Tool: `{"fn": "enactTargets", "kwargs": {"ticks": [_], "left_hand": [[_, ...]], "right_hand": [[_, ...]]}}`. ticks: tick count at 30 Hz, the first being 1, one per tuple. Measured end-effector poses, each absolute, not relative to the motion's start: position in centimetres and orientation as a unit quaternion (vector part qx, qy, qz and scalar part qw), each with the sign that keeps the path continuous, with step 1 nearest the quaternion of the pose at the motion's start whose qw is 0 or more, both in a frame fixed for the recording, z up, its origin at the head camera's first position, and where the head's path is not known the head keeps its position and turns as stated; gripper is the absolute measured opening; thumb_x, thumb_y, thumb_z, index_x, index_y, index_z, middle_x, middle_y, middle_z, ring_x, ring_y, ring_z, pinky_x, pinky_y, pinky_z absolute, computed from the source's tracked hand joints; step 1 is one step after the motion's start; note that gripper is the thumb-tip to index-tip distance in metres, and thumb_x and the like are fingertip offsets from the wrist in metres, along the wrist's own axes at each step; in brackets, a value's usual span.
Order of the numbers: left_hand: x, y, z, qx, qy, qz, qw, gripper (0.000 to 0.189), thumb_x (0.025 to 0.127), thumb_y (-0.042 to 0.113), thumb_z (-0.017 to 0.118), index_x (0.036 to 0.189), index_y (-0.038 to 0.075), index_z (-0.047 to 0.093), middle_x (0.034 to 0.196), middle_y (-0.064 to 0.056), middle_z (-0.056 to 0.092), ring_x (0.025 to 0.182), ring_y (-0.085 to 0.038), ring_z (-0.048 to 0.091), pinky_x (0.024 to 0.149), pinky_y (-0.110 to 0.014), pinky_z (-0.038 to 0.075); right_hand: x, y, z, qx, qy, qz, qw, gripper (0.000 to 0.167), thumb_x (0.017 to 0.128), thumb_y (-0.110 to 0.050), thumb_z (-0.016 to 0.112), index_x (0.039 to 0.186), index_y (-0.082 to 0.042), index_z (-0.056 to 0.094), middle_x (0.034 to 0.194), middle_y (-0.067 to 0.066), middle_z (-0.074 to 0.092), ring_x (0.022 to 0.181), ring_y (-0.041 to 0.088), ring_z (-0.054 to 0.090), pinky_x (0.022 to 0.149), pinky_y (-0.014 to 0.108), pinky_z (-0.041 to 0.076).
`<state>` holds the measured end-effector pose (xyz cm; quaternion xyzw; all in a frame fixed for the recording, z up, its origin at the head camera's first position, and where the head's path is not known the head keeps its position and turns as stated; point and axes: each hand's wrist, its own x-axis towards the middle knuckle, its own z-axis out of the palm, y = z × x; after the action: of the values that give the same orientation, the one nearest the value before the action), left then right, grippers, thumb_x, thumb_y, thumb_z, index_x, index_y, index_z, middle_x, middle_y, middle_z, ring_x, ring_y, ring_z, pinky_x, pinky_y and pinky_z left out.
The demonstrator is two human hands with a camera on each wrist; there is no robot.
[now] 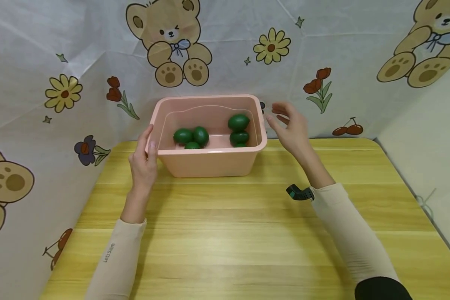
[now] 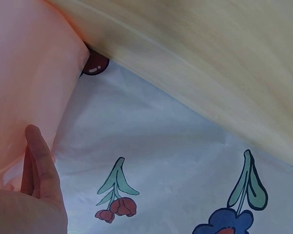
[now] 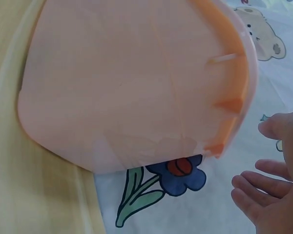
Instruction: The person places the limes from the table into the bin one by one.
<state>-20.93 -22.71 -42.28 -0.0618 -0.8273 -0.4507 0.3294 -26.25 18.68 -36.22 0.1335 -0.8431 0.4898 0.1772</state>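
A pink plastic bin [image 1: 210, 163] stands at the back of the table. Inside it lie several dark green limes [image 1: 238, 122], some in a left cluster and some at the right wall. My left hand [image 1: 144, 160] rests at the bin's left end, its fingers fairly straight along the outside under the rim and its thumb by the front corner. In the left wrist view, fingers [image 2: 43, 163] of that hand lie against the pink wall. To the right of the bin, my right hand [image 1: 290, 129] hovers apart from the rim, fingers spread and loosely bent, holding nothing.
The wooden table [image 1: 225, 233] extends in front of the bin. Behind it hangs a white cloth [image 1: 232, 25] printed with bears and flowers, close to the bin's back. A dark strap piece [image 1: 300, 193] sticks out from my right wrist. A pale wall [image 1: 427, 137] borders the right.
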Motion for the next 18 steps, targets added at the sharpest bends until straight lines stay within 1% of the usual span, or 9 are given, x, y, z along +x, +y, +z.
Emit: {"fn": "enactTargets", "kwargs": {"ticks": [3, 5, 8, 11, 12, 13, 15, 16, 18], "left_hand": [[-20.9, -22.7, -42.2, -0.062, -0.829, -0.449, 0.329, 0.049, 0.106, 0.034, 0.049, 0.155, 0.024, 0.056, 0.149, -0.013, 0.061, 0.110, -0.036, 0.071, 0.091, -0.064, 0.056], [-20.8, -22.8, -42.2, -0.061, -0.831, -0.446, 0.328, 0.050, 0.107, 0.035, 0.048, 0.155, 0.024, 0.055, 0.148, -0.013, 0.062, 0.102, -0.035, 0.071, 0.087, -0.062, 0.058], [-20.8, -22.9, -42.2, -0.060, -0.831, -0.443, 0.330, 0.050, 0.107, 0.035, 0.048, 0.155, 0.024, 0.055, 0.147, -0.013, 0.063, 0.099, -0.034, 0.071, 0.084, -0.061, 0.059], [-20.8, -22.9, -42.1, -0.058, -0.831, -0.443, 0.332, 0.049, 0.107, 0.034, 0.048, 0.154, 0.024, 0.056, 0.148, -0.013, 0.063, 0.101, -0.035, 0.072, 0.084, -0.058, 0.059], [-20.7, -22.9, -42.1, -0.057, -0.832, -0.441, 0.331, 0.049, 0.107, 0.034, 0.048, 0.154, 0.024, 0.056, 0.147, -0.013, 0.063, 0.101, -0.035, 0.072, 0.084, -0.055, 0.060], [-20.7, -22.9, -42.1, -0.055, -0.834, -0.438, 0.330, 0.049, 0.107, 0.035, 0.048, 0.155, 0.025, 0.056, 0.146, -0.013, 0.064, 0.096, -0.034, 0.071, 0.081, -0.049, 0.061], [-20.7, -22.9, -42.1, -0.054, -0.838, -0.433, 0.328, 0.050, 0.107, 0.036, 0.047, 0.155, 0.025, 0.055, 0.145, -0.014, 0.065, 0.093, -0.031, 0.070, 0.078, -0.032, 0.059], [-20.7, -22.9, -42.1, -0.053, -0.839, -0.430, 0.329, 0.050, 0.107, 0.037, 0.047, 0.155, 0.026, 0.055, 0.140, -0.016, 0.068, 0.085, -0.031, 0.068, 0.072, -0.024, 0.055], [-20.7, -23.0, -42.1, -0.053, -0.839, -0.426, 0.334, 0.050, 0.106, 0.038, 0.046, 0.155, 0.026, 0.056, 0.133, -0.019, 0.071, 0.071, -0.029, 0.062, 0.062, -0.014, 0.043]], "right_hand": [[-24.9, 19.5, -36.7, 0.122, -0.833, 0.507, 0.184, 0.044, 0.103, -0.022, 0.067, 0.143, -0.005, 0.058, 0.142, 0.016, 0.063, 0.135, 0.030, 0.059, 0.116, 0.047, 0.045], [-24.2, 19.9, -37.1, 0.114, -0.828, 0.514, 0.190, 0.043, 0.103, -0.022, 0.067, 0.143, -0.006, 0.059, 0.142, 0.014, 0.063, 0.135, 0.029, 0.059, 0.116, 0.045, 0.045], [-23.2, 20.5, -37.4, 0.105, -0.831, 0.509, 0.199, 0.044, 0.104, -0.025, 0.066, 0.144, -0.008, 0.059, 0.143, 0.012, 0.063, 0.137, 0.026, 0.058, 0.117, 0.044, 0.045], [-22.6, 21.4, -37.7, 0.105, -0.836, 0.497, 0.207, 0.046, 0.104, -0.027, 0.066, 0.145, -0.008, 0.058, 0.145, 0.011, 0.062, 0.138, 0.026, 0.056, 0.118, 0.043, 0.044], [-22.3, 21.7, -37.8, 0.103, -0.841, 0.488, 0.210, 0.047, 0.105, -0.028, 0.066, 0.146, -0.008, 0.058, 0.146, 0.012, 0.062, 0.139, 0.027, 0.056, 0.118, 0.044, 0.044], [-22.1, 22.2, -38.0, 0.102, -0.845, 0.480, 0.212, 0.047, 0.105, -0.028, 0.066, 0.147, -0.008, 0.058, 0.147, 0.013, 0.061, 0.140, 0.028, 0.055, 0.118, 0.045, 0.043], [-21.5, 23.1, -38.3, 0.099, -0.854, 0.465, 0.211, 0.049, 0.105, -0.028, 0.066, 0.148, -0.007, 0.057, 0.149, 0.015, 0.060, 0.141, 0.031, 0.054, 0.119, 0.048, 0.041], [-21.2, 23.6, -38.5, 0.099, -0.859, 0.457, 0.209, 0.050, 0.105, -0.027, 0.066, 0.149, -0.007, 0.056, 0.150, 0.016, 0.059, 0.142, 0.033, 0.052, 0.119, 0.050, 0.040], [-20.7, 24.6, -38.9, 0.099, -0.872, 0.434, 0.202, 0.053, 0.105, -0.029, 0.065, 0.153, -0.008, 0.053, 0.152, 0.019, 0.056, 0.143, 0.038, 0.050, 0.119, 0.055, 0.039]]}}
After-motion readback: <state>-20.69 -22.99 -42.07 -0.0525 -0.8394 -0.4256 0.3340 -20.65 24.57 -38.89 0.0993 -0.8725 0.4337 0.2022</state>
